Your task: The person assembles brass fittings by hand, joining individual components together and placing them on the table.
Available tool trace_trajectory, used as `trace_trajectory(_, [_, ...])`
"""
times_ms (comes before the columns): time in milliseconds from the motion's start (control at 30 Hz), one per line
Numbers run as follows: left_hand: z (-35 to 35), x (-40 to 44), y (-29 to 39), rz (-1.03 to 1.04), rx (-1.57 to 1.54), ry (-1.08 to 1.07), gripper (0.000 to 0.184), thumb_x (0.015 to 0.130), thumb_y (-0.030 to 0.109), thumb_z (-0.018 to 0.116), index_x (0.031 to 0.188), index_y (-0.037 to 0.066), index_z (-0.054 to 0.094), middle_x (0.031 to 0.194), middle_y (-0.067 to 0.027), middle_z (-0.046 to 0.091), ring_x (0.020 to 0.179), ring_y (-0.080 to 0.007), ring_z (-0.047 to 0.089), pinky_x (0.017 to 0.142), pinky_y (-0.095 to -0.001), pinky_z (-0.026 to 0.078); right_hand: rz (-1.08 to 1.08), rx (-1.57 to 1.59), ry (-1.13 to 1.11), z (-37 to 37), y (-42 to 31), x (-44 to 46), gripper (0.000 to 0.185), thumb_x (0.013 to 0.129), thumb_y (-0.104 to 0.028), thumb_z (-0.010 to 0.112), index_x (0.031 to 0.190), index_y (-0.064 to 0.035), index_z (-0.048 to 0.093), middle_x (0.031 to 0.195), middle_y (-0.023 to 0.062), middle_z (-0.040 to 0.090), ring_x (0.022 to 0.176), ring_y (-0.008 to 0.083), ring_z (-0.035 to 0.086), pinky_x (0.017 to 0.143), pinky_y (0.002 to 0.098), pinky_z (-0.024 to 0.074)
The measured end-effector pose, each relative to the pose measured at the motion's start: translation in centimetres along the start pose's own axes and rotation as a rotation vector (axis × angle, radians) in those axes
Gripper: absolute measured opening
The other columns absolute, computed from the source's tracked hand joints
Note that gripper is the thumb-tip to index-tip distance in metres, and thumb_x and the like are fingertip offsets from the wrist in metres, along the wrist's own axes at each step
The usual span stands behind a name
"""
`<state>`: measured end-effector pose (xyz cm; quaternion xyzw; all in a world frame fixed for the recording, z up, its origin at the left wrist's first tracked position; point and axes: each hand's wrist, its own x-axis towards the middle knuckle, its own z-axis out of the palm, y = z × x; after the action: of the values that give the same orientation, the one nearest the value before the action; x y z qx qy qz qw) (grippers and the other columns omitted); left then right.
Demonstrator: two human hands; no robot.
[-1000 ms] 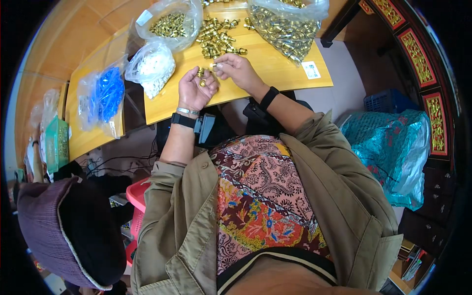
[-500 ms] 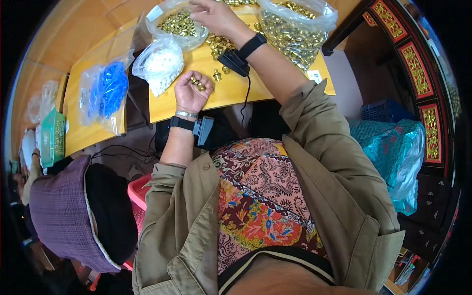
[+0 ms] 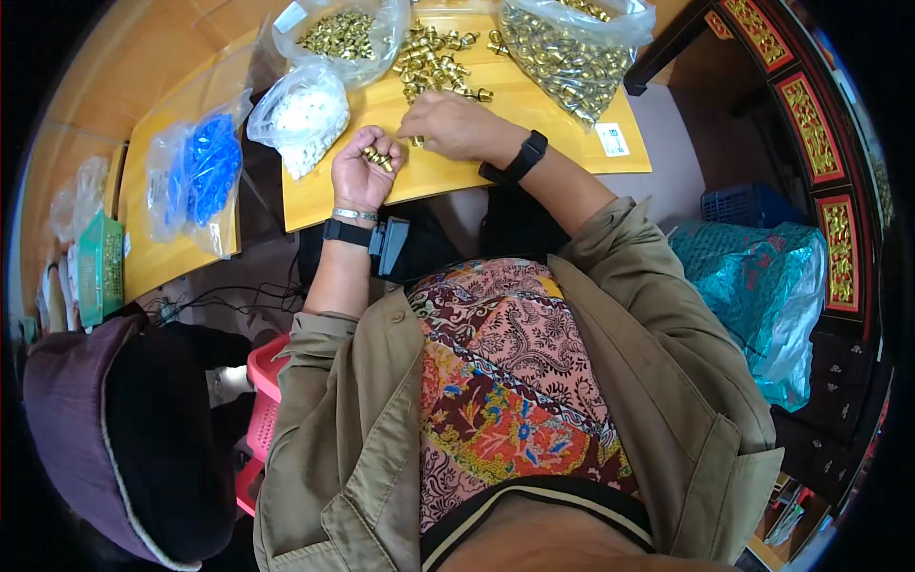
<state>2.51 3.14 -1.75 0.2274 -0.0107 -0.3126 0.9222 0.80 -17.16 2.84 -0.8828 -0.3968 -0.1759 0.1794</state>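
Observation:
My left hand [image 3: 358, 173] is palm up over the table's front edge, its fingers curled around a few small brass fittings [image 3: 378, 158]. Just to the right, my right hand [image 3: 452, 126] reaches down to the tabletop with fingertips closed on a single brass fitting [image 3: 416, 142]. Behind that hand lies a loose pile of brass fittings [image 3: 434, 69]. A clear bag of small white plastic parts [image 3: 307, 119] stands left of my left hand. Farther back, an open bag holds small brass pieces [image 3: 338, 36].
A large bag of brass fittings [image 3: 569, 67] sits at the right of the yellow table [image 3: 534, 157]. Blue parts in plastic [image 3: 212, 170] lie on the left table. A person in a purple garment [image 3: 71, 419] is at lower left, beside a pink chair [image 3: 265, 396].
My right hand has come back from the brass-piece bag to the tabletop near my left hand. My left fingers have curled more. The person at lower left has shifted left and down.

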Motion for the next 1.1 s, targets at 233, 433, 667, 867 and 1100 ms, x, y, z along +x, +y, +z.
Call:
trace_trajectory(233, [0.2, -0.1, 0.1, -0.026, -0.003, 0.041, 0.021, 0.089, 0.02, 0.047, 0.088, 0.002, 0.056, 0.058, -0.0071, 0.046, 0.057, -0.0246, 0.048, 0.048, -0.0316, 0.035, 0.234, -0.02, 0.036, -0.3, 0.1, 1.1, 0.018, 0.079, -0.019, 0.063, 0.092, -0.0068, 0.065, 0.084, 0.0082, 0.063, 0.088, 0.0287, 0.057, 0.081, 0.0387, 0.0456])
trace_trajectory(433, [3.7, -0.3, -1.3, 0.042, 0.36, 0.161, 0.031, 0.092, 0.029, 0.043, 0.083, 0.001, 0.054, 0.056, -0.0068, 0.046, 0.052, -0.024, 0.048, 0.046, -0.0313, 0.036, 0.298, 0.073, 0.282, -1.3, -0.7, 1.0, 0.019, 0.079, -0.023, 0.064, 0.09, -0.007, 0.064, 0.08, 0.0086, 0.063, 0.083, 0.0278, 0.059, 0.073, 0.0384, 0.0478])
trace_trajectory(667, [2.7, 0.3, -2.0, 0.033, 0.453, 0.128, 0.037, 0.095, 0.032, 0.038, 0.093, 0.0, 0.056, 0.058, -0.0051, 0.05, 0.049, -0.0184, 0.05, 0.045, -0.0283, 0.039, 0.309, 0.142, 0.255, -0.7, -2.9, 0.6, 0.022, 0.077, -0.025, 0.062, 0.087, -0.0055, 0.065, 0.084, 0.0104, 0.064, 0.087, 0.0285, 0.06, 0.078, 0.0387, 0.0481])
trace_trajectory(867, [3.3, -0.3, -1.6, 0.013, 0.489, 0.109, 0.039, 0.097, 0.036, 0.036, 0.096, 0.003, 0.056, 0.061, -0.0052, 0.052, 0.049, -0.0181, 0.051, 0.043, -0.0271, 0.04, 0.306, 0.356, 0.266, 0.0, -2.9, -0.2, 0.03, 0.076, -0.026, 0.065, 0.095, -0.0034, 0.065, 0.087, 0.0126, 0.062, 0.087, 0.0291, 0.06, 0.077, 0.038, 0.0487])
trace_trajectory(1100, [3.3, -0.1, -1.7, -0.02, 0.523, 0.062, 0.041, 0.097, 0.04, 0.038, 0.093, 0.003, 0.056, 0.064, -0.0056, 0.055, 0.048, -0.0176, 0.052, 0.039, -0.0259, 0.038, 0.372, 0.463, 0.296, 1.6, -2.7, -1.2, 0.037, 0.076, -0.028, 0.067, 0.103, -0.0029, 0.062, 0.092, 0.014, 0.06, 0.084, 0.0295, 0.06, 0.076, 0.0374, 0.0493])
